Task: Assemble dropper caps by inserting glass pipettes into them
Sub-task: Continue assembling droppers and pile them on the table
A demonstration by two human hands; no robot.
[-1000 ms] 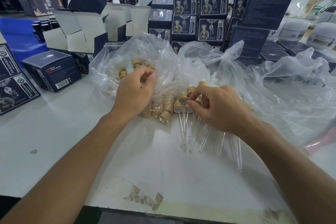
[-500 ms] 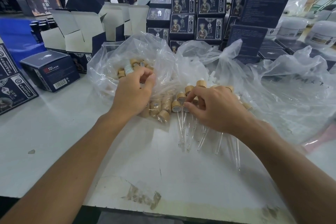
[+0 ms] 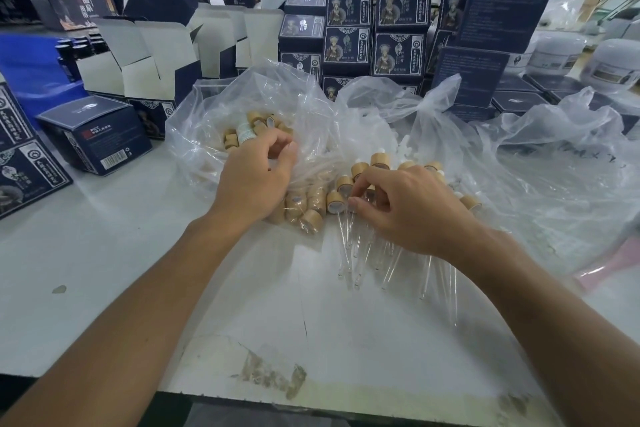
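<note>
Left hand [image 3: 254, 180] fingers curled at cap bag [image 3: 207, 135], hold unclear. Right hand [image 3: 401, 208] fingers curled over assembled droppers [image 3: 349, 218], grip unclear. Risk: pressing could snap glass pipettes.

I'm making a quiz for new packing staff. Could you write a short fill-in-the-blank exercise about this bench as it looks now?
1. The left hand reaches into a clear ____ bag of loose wood-coloured dropper caps.
2. The right hand rests on a row of assembled droppers whose clear ____ pipettes point toward the person.
3. Left of the bag lies a closed dark ____ cardboard box with a barcode.
4. Everything sits on a ____ table top.

Missing words: plastic; glass; blue; white
</note>
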